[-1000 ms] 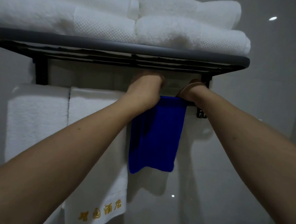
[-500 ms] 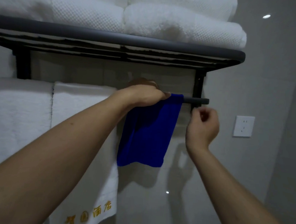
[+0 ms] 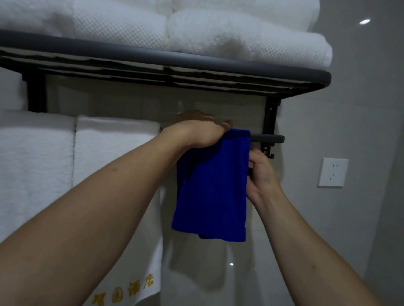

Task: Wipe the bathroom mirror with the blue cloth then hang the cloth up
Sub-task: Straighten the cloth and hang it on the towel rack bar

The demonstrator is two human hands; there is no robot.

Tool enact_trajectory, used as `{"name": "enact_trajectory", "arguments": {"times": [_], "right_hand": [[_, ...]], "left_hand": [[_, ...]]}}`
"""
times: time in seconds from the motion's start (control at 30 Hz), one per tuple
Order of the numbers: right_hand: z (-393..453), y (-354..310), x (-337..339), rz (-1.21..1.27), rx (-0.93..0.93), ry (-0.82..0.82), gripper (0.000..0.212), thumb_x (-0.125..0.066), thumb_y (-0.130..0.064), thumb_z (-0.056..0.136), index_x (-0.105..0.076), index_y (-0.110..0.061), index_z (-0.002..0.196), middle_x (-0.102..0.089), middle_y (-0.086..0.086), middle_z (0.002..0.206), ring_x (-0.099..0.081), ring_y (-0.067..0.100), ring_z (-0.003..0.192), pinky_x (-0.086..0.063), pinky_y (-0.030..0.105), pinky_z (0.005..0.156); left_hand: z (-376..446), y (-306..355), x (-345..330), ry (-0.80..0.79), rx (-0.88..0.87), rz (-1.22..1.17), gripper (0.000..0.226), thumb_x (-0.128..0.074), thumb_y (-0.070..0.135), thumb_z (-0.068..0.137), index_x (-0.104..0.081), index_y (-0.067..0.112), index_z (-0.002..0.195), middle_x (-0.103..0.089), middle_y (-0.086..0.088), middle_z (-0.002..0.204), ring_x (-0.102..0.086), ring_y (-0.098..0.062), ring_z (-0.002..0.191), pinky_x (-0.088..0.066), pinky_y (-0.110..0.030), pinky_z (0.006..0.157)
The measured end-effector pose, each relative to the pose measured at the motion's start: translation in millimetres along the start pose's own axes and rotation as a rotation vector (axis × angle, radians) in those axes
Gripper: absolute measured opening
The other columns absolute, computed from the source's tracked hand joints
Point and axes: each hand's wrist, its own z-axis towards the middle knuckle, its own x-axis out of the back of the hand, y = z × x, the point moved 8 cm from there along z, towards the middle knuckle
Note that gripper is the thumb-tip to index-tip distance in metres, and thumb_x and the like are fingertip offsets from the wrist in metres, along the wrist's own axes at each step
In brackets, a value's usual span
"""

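Observation:
The blue cloth (image 3: 214,189) hangs folded over the dark towel rail (image 3: 267,138) under the rack, near the rail's right end. My left hand (image 3: 197,132) rests on top of the rail and grips the cloth's upper left part. My right hand (image 3: 261,173) is beside the cloth's right edge, with its fingers closed on that edge. The mirror is not in view.
White towels (image 3: 113,170) hang on the same rail to the left, one with yellow lettering. Folded white towels (image 3: 240,36) are stacked on the dark rack shelf (image 3: 179,58) above. A white wall socket (image 3: 333,172) is on the right wall.
My right hand came off the rail, dropped lower, then moved left onto the cloth's right edge. My left hand stays on the rail with the cloth.

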Motion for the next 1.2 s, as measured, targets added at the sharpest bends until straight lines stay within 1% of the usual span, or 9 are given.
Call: {"name": "enact_trajectory", "arguments": {"times": [0.1, 0.3, 0.5, 0.6, 0.73, 0.93, 1.03, 1.1, 1.2], "right_hand": [[-1, 0, 8, 0.044, -0.033, -0.005, 0.018, -0.05, -0.001, 0.1, -0.058, -0.012, 0.089, -0.062, -0.003, 0.059, -0.054, 0.006, 0.046, -0.047, 0.019, 0.045], [13, -2, 19, -0.123, -0.033, 0.1, 0.021, -0.06, -0.007, 0.1, -0.062, -0.009, 0.121, -0.075, 0.007, 0.088, -0.071, 0.018, 0.075, -0.059, 0.032, 0.073], [5, 7, 40, -0.311, 0.042, 0.23, 0.019, -0.056, -0.011, 0.102, -0.068, -0.011, 0.118, -0.075, 0.007, 0.091, -0.07, 0.02, 0.077, -0.059, 0.036, 0.068], [0, 13, 48, -0.36, 0.066, 0.31, 0.022, -0.056, -0.009, 0.103, -0.072, -0.016, 0.117, -0.077, 0.009, 0.1, -0.07, 0.022, 0.082, -0.061, 0.045, 0.079], [-7, 15, 56, -0.418, 0.094, 0.38, 0.021, -0.057, -0.004, 0.102, -0.071, -0.013, 0.113, -0.076, 0.009, 0.1, -0.069, 0.023, 0.084, -0.062, 0.045, 0.075], [-18, 16, 69, -0.509, 0.12, 0.435, 0.015, -0.056, 0.003, 0.099, -0.069, -0.005, 0.1, -0.068, 0.004, 0.082, -0.061, 0.021, 0.074, -0.052, 0.032, 0.059], [-22, 16, 73, -0.569, 0.14, 0.448, 0.019, -0.055, 0.006, 0.098, -0.069, -0.006, 0.097, -0.069, 0.007, 0.087, -0.063, 0.02, 0.078, -0.055, 0.028, 0.058], [-22, 18, 74, -0.581, 0.146, 0.442, 0.018, -0.057, 0.005, 0.098, -0.07, -0.007, 0.098, -0.072, 0.01, 0.093, -0.066, 0.023, 0.084, -0.059, 0.033, 0.066], [-24, 17, 73, -0.618, 0.149, 0.43, 0.015, -0.061, 0.001, 0.098, -0.07, -0.011, 0.096, -0.074, 0.011, 0.097, -0.071, 0.026, 0.092, -0.062, 0.042, 0.079]], "left_hand": [[0, 1, 0, 0.008, -0.016, 0.015, 0.067, -0.019, 0.067, 0.102, -0.065, 0.023, 0.122, -0.06, -0.006, 0.128, -0.057, -0.024, 0.109, -0.036, -0.04, 0.097], [-9, -3, 2, 0.052, 0.003, -0.092, 0.054, -0.03, 0.067, 0.101, -0.061, 0.026, 0.119, -0.062, -0.001, 0.111, -0.059, -0.019, 0.098, -0.043, -0.039, 0.091], [-66, -25, 13, 0.837, -0.156, -0.25, 0.012, -0.063, 0.021, 0.095, -0.074, 0.02, 0.1, -0.071, 0.001, 0.096, -0.058, -0.017, 0.092, -0.034, -0.021, 0.078], [-96, -39, -1, 1.023, -0.141, -0.281, 0.016, -0.064, 0.013, 0.091, -0.071, 0.017, 0.104, -0.063, 0.002, 0.102, -0.046, -0.013, 0.102, -0.032, -0.018, 0.083], [-104, -55, -20, 0.875, 0.013, -0.581, 0.014, -0.057, 0.015, 0.096, -0.065, 0.025, 0.103, -0.064, 0.008, 0.102, -0.059, -0.007, 0.092, -0.044, -0.015, 0.076], [-85, -78, -64, 0.542, 0.369, -1.13, 0.038, -0.048, 0.048, 0.1, -0.068, 0.021, 0.083, -0.073, -0.002, 0.083, -0.071, -0.025, 0.083, -0.06, -0.053, 0.084], [-79, -65, -67, 0.4, 0.334, -1.131, 0.057, -0.048, 0.068, 0.095, -0.064, 0.017, 0.118, -0.068, 0.002, 0.112, -0.064, -0.021, 0.103, -0.053, -0.048, 0.097], [-78, -53, -72, 0.298, 0.278, -1.184, 0.089, -0.06, 0.069, 0.088, -0.035, 0.014, 0.153, -0.052, 0.006, 0.137, -0.054, -0.017, 0.122, -0.044, -0.037, 0.1], [-76, -45, -79, 0.223, 0.214, -1.316, 0.103, -0.078, 0.056, 0.08, -0.02, 0.02, 0.157, -0.046, 0.006, 0.146, -0.054, -0.017, 0.125, -0.048, -0.041, 0.106]]}}
